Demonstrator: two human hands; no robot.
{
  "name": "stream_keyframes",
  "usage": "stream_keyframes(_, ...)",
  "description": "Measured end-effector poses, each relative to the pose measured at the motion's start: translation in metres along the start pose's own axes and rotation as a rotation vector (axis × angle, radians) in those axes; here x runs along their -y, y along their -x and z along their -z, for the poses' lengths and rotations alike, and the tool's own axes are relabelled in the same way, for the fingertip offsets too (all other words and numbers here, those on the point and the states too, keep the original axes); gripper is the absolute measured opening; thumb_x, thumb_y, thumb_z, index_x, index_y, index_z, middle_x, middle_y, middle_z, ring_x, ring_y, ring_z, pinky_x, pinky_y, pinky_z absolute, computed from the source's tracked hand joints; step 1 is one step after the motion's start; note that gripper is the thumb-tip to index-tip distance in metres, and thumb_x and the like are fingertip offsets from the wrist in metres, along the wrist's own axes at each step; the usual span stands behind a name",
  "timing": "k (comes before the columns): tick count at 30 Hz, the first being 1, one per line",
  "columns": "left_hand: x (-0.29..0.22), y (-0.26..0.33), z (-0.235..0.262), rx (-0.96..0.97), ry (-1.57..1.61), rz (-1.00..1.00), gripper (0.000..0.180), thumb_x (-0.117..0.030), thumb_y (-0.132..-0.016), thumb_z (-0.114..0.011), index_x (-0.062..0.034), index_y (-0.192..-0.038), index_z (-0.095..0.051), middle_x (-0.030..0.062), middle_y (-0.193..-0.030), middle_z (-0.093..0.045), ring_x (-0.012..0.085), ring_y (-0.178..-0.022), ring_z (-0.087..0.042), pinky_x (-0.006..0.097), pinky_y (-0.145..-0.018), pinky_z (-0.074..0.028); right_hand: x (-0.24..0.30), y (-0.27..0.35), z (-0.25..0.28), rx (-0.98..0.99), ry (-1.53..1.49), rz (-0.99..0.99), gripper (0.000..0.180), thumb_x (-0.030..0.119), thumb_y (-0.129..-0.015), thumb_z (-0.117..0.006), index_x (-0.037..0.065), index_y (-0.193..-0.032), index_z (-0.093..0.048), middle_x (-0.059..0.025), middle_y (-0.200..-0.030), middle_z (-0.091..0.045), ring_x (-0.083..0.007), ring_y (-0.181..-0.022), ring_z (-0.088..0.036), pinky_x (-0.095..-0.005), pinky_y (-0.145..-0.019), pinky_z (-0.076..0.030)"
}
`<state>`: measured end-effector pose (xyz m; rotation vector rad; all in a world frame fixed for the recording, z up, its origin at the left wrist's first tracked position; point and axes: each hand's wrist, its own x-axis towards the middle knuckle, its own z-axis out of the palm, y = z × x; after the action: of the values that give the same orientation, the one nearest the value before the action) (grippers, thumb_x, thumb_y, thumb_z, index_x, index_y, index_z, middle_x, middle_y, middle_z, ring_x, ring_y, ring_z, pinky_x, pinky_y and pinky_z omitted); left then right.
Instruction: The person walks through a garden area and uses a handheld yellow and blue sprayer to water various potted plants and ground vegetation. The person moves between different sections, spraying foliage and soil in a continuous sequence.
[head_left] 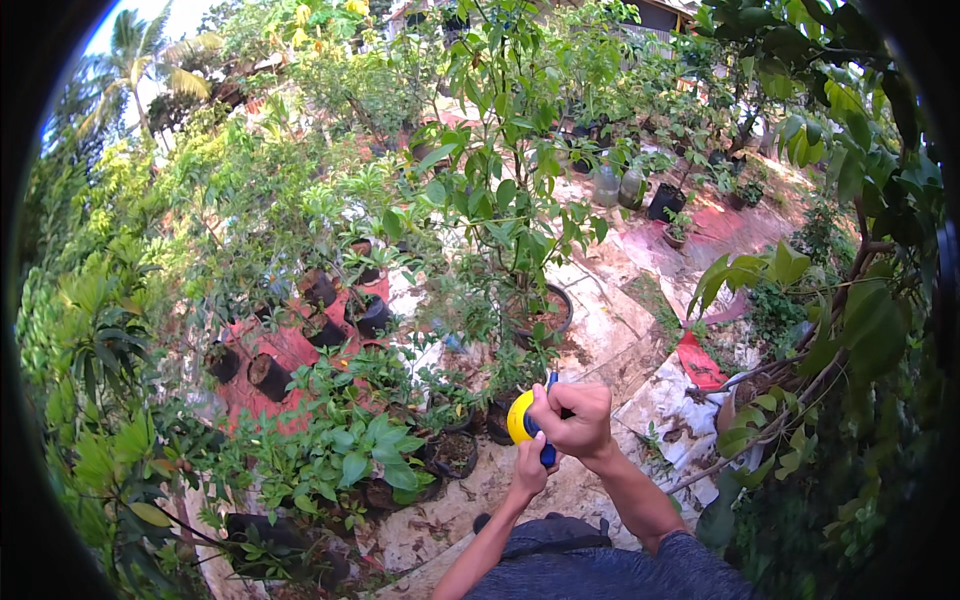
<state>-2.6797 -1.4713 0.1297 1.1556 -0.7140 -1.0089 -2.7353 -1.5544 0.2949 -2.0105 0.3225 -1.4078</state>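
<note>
Low in the frame's centre, the right hand (572,418) has its fingers wrapped around a yellow and blue tool (524,420). The left hand (527,470) grips its blue handle from below, fingers pressed together. Potted plants (330,320) fill the left.

From my remote view I find no labels, signs or screens anywhere in this garden. The closest things to packaging are a flat red bag or sheet (699,362) lying on the stone paving at right, beside the leafy branches, and two clear, rounded plastic bottles (618,186) standing upright side by side farther back among the potted plants.
</note>
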Motion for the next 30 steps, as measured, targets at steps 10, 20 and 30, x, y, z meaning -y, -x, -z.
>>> stream_keyframes(10,0.007,-0.004,-0.004,-0.050,-0.021,0.073,0.059,-0.044,-0.098,-0.031,-0.0025,-0.058,-0.048,-0.0002,-0.048,-0.041,0.0101,-0.040,-0.038,0.027,-0.042,-0.029,0.004,-0.017,0.020,-0.105,0.027,-0.078,0.038,0.002,-0.079,-0.060,0.003,-0.052,-0.034,-0.0028,-0.044,-0.029,-0.0107,-0.037,-0.030,-0.0285,-0.038,-0.025)
stream_keyframes(20,0.007,0.005,0.001,-0.031,-0.047,0.071,0.053,-0.037,-0.098,-0.030,-0.0041,-0.061,-0.048,-0.0006,-0.048,-0.040,0.0082,-0.038,-0.036,0.027,-0.038,-0.025,-0.069,0.056,-0.021,0.101,0.043,-0.300,0.031,0.011,-0.080,-0.062,0.002,-0.057,-0.043,-0.0100,-0.047,-0.040,-0.0203,-0.038,-0.043,-0.0326,-0.041,-0.035)
stream_keyframes(30,0.038,-0.007,0.013,-0.049,0.071,0.112,0.055,-0.040,-0.097,-0.031,-0.0023,-0.062,-0.052,0.0035,-0.049,-0.047,0.0130,-0.039,-0.042,0.029,-0.043,-0.033,-0.037,0.020,-0.022,-0.048,-0.015,-0.222,0.037,0.004,-0.079,-0.065,0.003,-0.051,-0.040,-0.0012,-0.043,-0.033,-0.0051,-0.039,-0.031,-0.0259,-0.038,-0.027)
